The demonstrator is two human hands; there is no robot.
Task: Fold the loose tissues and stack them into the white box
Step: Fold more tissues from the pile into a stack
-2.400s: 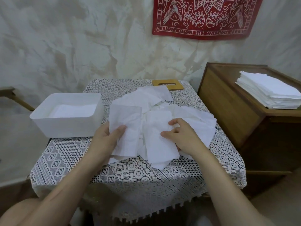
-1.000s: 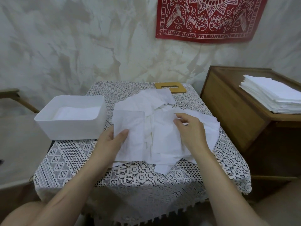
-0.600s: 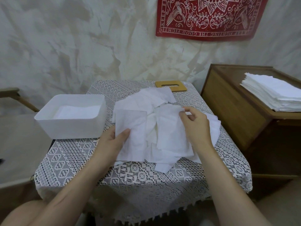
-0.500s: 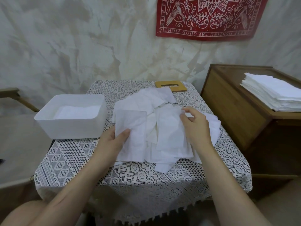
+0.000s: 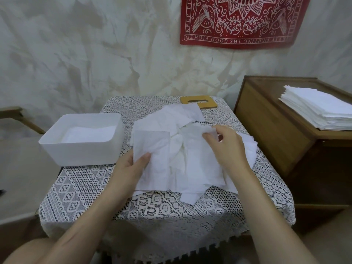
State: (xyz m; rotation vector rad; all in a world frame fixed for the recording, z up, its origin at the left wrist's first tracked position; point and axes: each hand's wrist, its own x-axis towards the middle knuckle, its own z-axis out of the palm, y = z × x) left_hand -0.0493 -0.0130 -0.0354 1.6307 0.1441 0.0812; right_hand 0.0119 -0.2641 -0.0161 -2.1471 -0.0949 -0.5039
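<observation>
Two bare forearms reach forward over the near edge of the tabletop, which is covered by a white lace cloth. The left hand pinches the near left edge of a flat tissue, thumb on top and fingers closed beneath it. Beside it, the right hand has its fingers closed on the far edge of a second tissue, lifting that edge off the heap. Both sheets belong to the pile of loose tissues spread across the middle of the tabletop. To the left, just beside the pile, stands the white box, with folded tissues lying inside. At the far edge lies a wooden lid with a slot. To the right, a wooden cabinet carries a neat stack of tissues.
</observation>
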